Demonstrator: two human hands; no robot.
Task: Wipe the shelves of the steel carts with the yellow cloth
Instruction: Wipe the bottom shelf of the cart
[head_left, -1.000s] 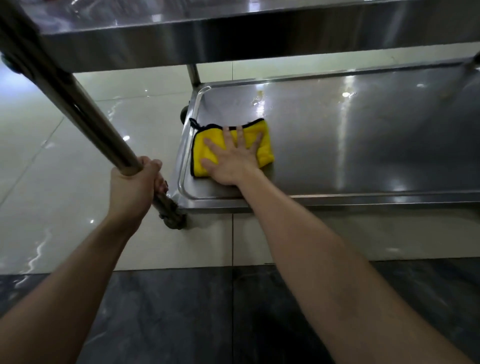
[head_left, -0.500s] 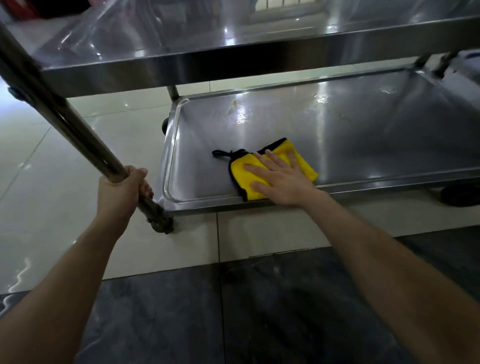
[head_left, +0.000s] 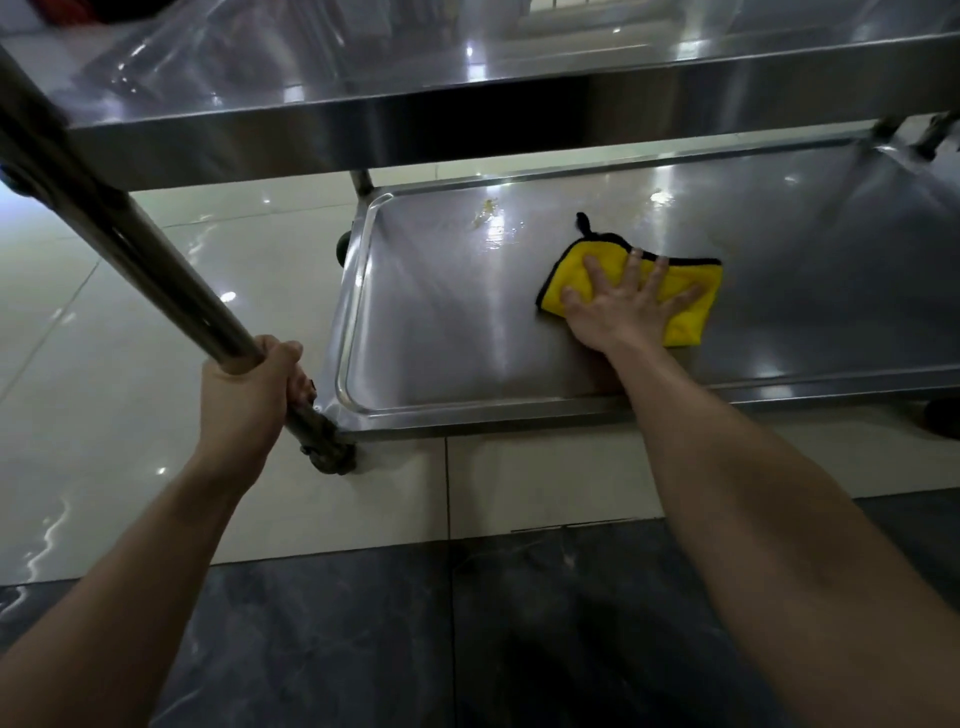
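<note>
The yellow cloth (head_left: 691, 304), folded and edged in black, lies flat on the bottom shelf (head_left: 441, 332) of the steel cart, about mid-shelf. My right hand (head_left: 621, 306) presses down on it with fingers spread. My left hand (head_left: 249, 395) is wrapped around the cart's slanted steel post (head_left: 156, 275) near its lower end. A small yellowish smear (head_left: 485, 210) marks the shelf towards its far left corner.
An upper steel shelf (head_left: 467, 114) overhangs the bottom one. Casters show at the near left corner (head_left: 330, 452) and far left (head_left: 343, 249). The floor is glossy pale tile (head_left: 104, 389) with a dark tile band (head_left: 363, 649) nearest me.
My right hand has slid the cloth rightwards along the bottom shelf, from the left end to near the middle. My left hand keeps its grip on the post.
</note>
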